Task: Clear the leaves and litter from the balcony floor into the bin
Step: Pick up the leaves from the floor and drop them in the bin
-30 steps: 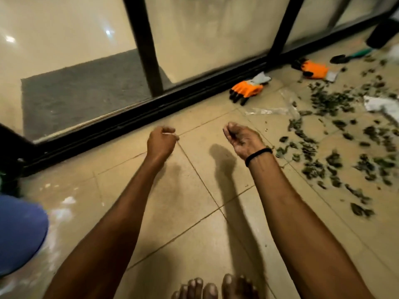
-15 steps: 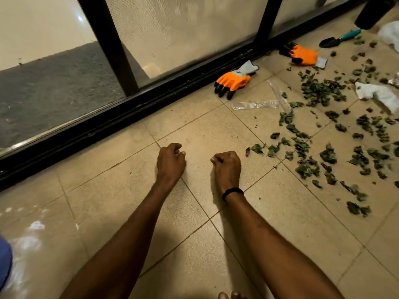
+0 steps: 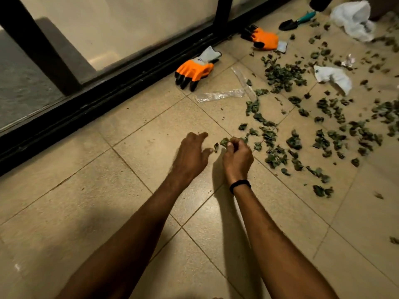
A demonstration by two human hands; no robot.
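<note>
Dark green dried leaves [image 3: 278, 77] lie scattered over the beige floor tiles on the right half of the view. My right hand [image 3: 237, 157] is at the left edge of the scatter, its fingers curled around a small leaf [image 3: 224, 141]. My left hand [image 3: 191, 155] hovers just to its left with fingers spread and relaxed, holding nothing; a tiny leaf scrap [image 3: 216, 146] lies between the two hands. White crumpled litter [image 3: 333, 77] and a clear plastic strip [image 3: 220, 95] lie among the leaves. No bin is in view.
Two orange work gloves [image 3: 194, 71] [image 3: 265, 38] lie by the black sliding-door track [image 3: 108, 98]. A small trowel [image 3: 296, 20] and a white crumpled bag [image 3: 354, 18] lie at the top right. Bare tiles [image 3: 86, 190] stretch to the left.
Both hands moved forward and right to the edge of the leaves. My right hand closed on a leaf, and my left hand uncurled from a loose fist.
</note>
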